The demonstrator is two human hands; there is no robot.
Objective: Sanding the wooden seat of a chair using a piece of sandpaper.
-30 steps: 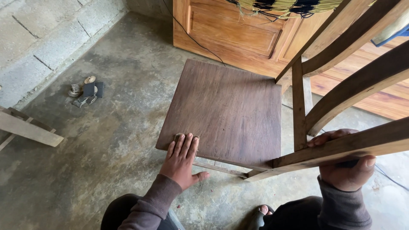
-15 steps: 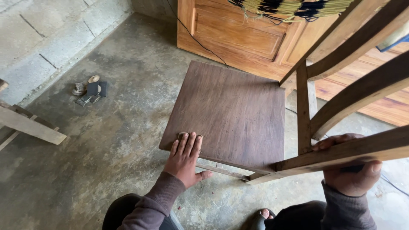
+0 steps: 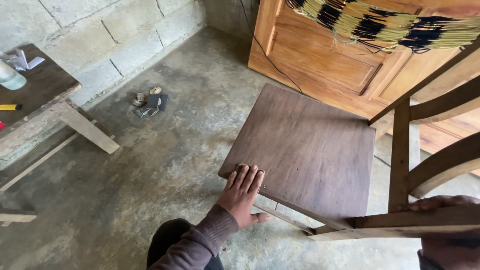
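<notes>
- Left hand (image 3: 243, 196) lies flat on the near corner of the chair seat (image 3: 310, 150), fingers (image 3: 248, 179) laid side by side, only slightly fanned, and a small sanding pad (image 3: 243, 167) peeks out just beyond the fingertips.
- Right hand (image 3: 445, 235) is at the chair's back rail (image 3: 400, 225), at the seat's right edge; its fingers curl over the rail from behind, wrapped round the wood, though most of the hand is hidden.
- The chair itself stands on the concrete floor (image 3: 150, 165), its seat a dark brown square, in front of a varnished wooden door (image 3: 325, 65) beyond the seat's far edge.
- For good work here, I'd judge: keep the palm flat, pressure even, stroke along the grain, and let the rail grip steady the frame so the seat doesn't rock.
- Packages and labels: left of the seat, on a rough tabletop (image 3: 35, 95), a clear bottle (image 3: 10, 76), some white paper scraps (image 3: 25, 60), and a yellow tool (image 3: 10, 107); any print is too small to tell.
- Between that and the seat, a little heap of small dark and pale objects (image 3: 149, 102) on the floor.
- Above the door, striped yellow-and-black woven fibre (image 3: 395, 25).
</notes>
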